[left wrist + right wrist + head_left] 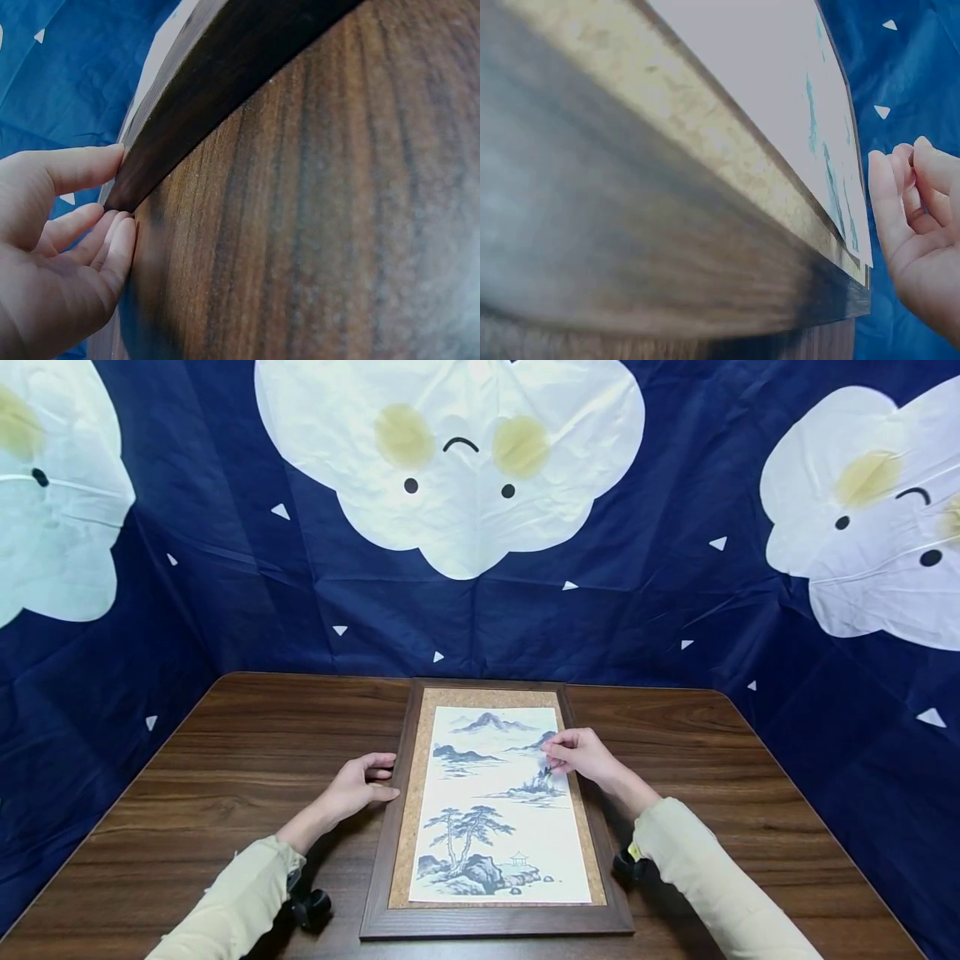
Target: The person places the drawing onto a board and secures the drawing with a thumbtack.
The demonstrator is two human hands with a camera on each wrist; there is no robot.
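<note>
A paper sheet printed with a blue-grey ink landscape of mountains, trees and a pavilion lies on a cork board in a dark wooden frame. My left hand is at the frame's left side, its fingertips and thumb touching the edge; the left wrist view shows the thumb against that side. Over the right part of the sheet is my right hand, thumb and fingers drawn together at the tips. Whether something small sits between these fingertips cannot be made out.
The framed board lies on a brown wood-grain table and reaches its back edge. Behind and beside the table hangs a dark blue cloth with white clouds and small triangles. A black wrist device sits below the left sleeve.
</note>
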